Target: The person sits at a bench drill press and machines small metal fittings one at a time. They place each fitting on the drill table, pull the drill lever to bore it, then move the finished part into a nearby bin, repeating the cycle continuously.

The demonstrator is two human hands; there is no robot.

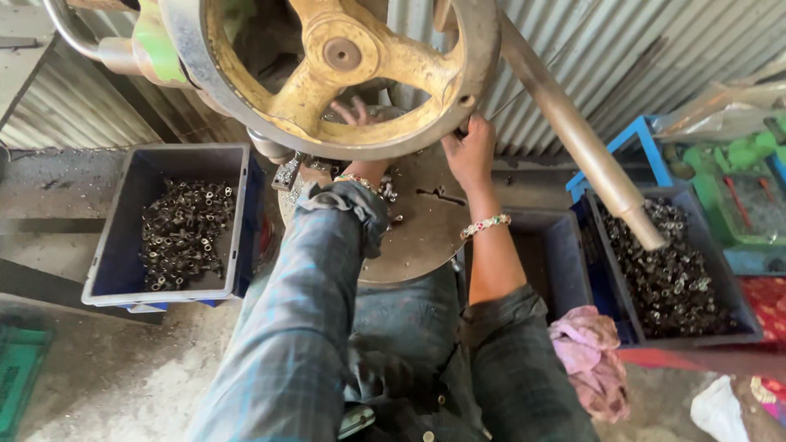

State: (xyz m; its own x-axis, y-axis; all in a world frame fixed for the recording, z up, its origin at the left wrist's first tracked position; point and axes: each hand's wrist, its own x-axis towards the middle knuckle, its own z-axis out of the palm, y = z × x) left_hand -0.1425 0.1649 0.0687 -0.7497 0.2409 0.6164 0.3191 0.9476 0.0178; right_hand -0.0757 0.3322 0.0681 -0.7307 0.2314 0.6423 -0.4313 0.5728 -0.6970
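My right hand (pixel 471 151) is closed on the rim of the handwheel (pixel 344 74), gripping it at the lower right edge, close to where a spoke meets the rim. My left hand (pixel 356 110) reaches under the wheel; I see its fingers spread through the gap between the spokes, but whether they pinch a part I cannot tell, since the rim covers the palm.

The handwheel is a cast metal ring with worn yellow paint and a bare, polished outer rim. I judge it heavy, rigid and slow to start or stop. The polished rim looks slippery; the junction of spoke and rim offers the surest purchase. A long metal lever (pixel 581 139) runs from the press down to the right.

Below the hands lies the round steel worktop (pixel 417 237), scattered with small metal parts (pixel 389 192). These parts look light, hard and easy to roll; I would take each between thumb and forefinger.

To the left stands a dark bin (pixel 123 245) partly filled with small ring-shaped metal pieces (pixel 184 233). To the right, a second bin (pixel 729 315) holds a deeper heap of similar pieces (pixel 667 274), with an empty-looking bin (pixel 561 262) between it and the worktop. A pink cloth (pixel 589 356) lies near my right knee.
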